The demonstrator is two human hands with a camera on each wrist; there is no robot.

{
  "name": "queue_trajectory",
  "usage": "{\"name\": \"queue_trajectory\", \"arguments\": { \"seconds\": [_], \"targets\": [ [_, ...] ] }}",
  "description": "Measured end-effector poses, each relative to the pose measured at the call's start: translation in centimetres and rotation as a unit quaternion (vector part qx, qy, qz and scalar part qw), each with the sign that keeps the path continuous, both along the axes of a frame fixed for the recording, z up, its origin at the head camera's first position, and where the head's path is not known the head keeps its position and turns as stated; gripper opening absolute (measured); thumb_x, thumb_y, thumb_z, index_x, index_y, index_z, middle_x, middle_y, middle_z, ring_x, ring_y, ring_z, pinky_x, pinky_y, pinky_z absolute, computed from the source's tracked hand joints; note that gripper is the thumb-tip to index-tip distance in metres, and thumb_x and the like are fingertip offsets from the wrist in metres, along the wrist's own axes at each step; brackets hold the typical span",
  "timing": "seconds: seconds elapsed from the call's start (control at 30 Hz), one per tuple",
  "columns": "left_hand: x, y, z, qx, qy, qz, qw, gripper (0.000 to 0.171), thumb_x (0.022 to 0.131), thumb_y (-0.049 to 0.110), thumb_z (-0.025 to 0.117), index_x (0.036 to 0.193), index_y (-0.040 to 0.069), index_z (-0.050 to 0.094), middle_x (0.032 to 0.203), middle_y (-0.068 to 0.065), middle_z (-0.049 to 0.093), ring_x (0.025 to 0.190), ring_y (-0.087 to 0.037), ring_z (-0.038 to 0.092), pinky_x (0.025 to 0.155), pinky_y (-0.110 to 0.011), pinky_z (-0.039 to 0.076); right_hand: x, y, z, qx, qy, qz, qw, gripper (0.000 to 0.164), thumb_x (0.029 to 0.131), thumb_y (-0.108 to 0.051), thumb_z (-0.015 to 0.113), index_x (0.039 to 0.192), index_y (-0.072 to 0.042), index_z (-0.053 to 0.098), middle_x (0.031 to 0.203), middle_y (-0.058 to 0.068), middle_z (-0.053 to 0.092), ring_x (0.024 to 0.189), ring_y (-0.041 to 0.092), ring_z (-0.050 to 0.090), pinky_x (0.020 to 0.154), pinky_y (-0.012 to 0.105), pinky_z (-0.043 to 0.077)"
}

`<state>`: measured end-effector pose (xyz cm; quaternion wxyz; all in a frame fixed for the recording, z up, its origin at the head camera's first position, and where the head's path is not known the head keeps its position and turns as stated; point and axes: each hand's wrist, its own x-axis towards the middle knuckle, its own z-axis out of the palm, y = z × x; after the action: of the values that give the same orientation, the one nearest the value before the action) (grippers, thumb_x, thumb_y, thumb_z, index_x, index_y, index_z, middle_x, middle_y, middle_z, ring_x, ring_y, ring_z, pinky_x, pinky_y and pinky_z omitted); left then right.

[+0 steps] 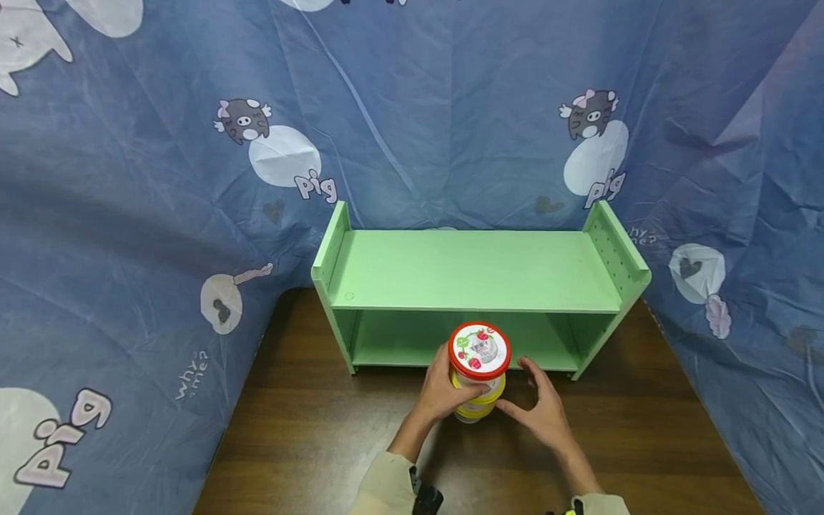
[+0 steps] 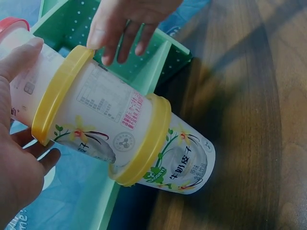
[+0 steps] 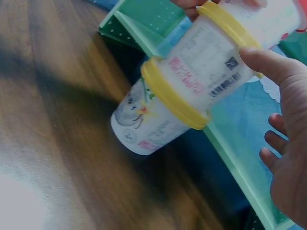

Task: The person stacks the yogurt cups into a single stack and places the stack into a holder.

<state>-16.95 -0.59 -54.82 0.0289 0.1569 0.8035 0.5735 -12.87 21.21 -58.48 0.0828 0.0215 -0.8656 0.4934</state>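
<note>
Three yogurt cups stand in an upright stack on the brown table, close in front of a green shelf. The top cup (image 1: 479, 350) has a red lid with strawberries printed on it. Under it are a middle cup (image 2: 105, 103) and a bottom cup (image 2: 184, 155), both yellow-lidded and printed with flowers. My left hand (image 1: 443, 392) grips the red-lidded cup, thumb on the near side and fingers round the left. On the other side, my right hand (image 1: 543, 416) is spread, its thumb tip right at the middle cup's yellow lid.
The two-tier green shelf (image 1: 470, 272) stands behind the stack, with raised side panels. A blue cloth (image 1: 412, 129) with pig prints hangs behind and along both sides of the table (image 1: 302, 436).
</note>
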Motion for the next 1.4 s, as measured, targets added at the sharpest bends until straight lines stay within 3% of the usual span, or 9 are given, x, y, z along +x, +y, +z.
{"name": "queue_trajectory", "arguments": {
  "seconds": [0.1,0.23,0.33,0.57,0.77,1.4],
  "targets": [
    [0.0,0.0,-0.1,0.004,-0.001,0.000,1.0000,0.092,0.074,0.030,0.087,0.150,0.014,0.038,0.138,-0.010,0.054,0.122,-0.025,0.057,0.102,-0.049,0.049,-0.1,0.4,0.4,0.004,0.012,-0.002,1.000,0.091,0.077,-0.022,0.087,0.152,-0.006,0.037,0.151,0.019,0.047,0.139,0.031,0.044,0.107,0.017,0.036],
    [0.0,0.0,-0.1,0.011,0.014,-0.001,0.9998,0.093,0.073,0.029,0.087,0.150,0.013,0.039,0.136,-0.012,0.054,0.121,-0.026,0.057,0.101,-0.049,0.050,-0.2,0.8,0.9,0.012,0.028,-0.003,1.000,0.089,0.078,-0.021,0.086,0.152,-0.005,0.037,0.150,0.020,0.048,0.138,0.031,0.044,0.107,0.028,0.038],
    [0.0,0.0,-0.1,0.011,0.019,-0.001,0.9998,0.093,0.073,0.029,0.087,0.150,0.012,0.039,0.136,-0.012,0.054,0.121,-0.026,0.057,0.101,-0.050,0.049,-0.3,1.0,1.2,0.019,0.038,-0.005,0.999,0.088,0.079,-0.021,0.085,0.151,-0.004,0.038,0.149,0.020,0.049,0.136,0.029,0.044,0.105,0.024,0.038],
    [0.1,-0.3,-0.3,0.008,0.023,-0.005,0.9997,0.096,0.073,0.028,0.088,0.151,0.010,0.036,0.140,-0.014,0.052,0.126,-0.029,0.055,0.104,-0.053,0.048,-0.5,1.3,2.1,0.020,0.056,-0.010,0.998,0.087,0.078,-0.019,0.085,0.150,-0.003,0.039,0.148,0.021,0.050,0.135,0.029,0.044,0.102,0.005,0.032],
    [0.1,-0.5,-0.6,0.003,0.034,-0.004,0.9994,0.096,0.072,0.028,0.088,0.151,0.011,0.036,0.140,-0.015,0.052,0.126,-0.029,0.055,0.104,-0.052,0.047,-0.7,1.7,3.2,0.020,0.071,-0.015,0.997,0.087,0.077,-0.017,0.085,0.150,-0.005,0.039,0.149,0.020,0.050,0.134,0.029,0.044,0.104,0.004,0.031],
    [0.4,-1.0,-1.1,0.009,0.022,-0.015,0.9996,0.097,0.072,0.028,0.088,0.153,0.015,0.035,0.143,-0.011,0.051,0.128,-0.027,0.053,0.107,-0.051,0.045,-1.3,3.7,6.1,0.051,0.092,-0.035,0.994,0.088,0.078,-0.017,0.085,0.152,-0.005,0.037,0.151,0.021,0.046,0.135,0.031,0.042,0.102,-0.001,0.024]
  ]
}}
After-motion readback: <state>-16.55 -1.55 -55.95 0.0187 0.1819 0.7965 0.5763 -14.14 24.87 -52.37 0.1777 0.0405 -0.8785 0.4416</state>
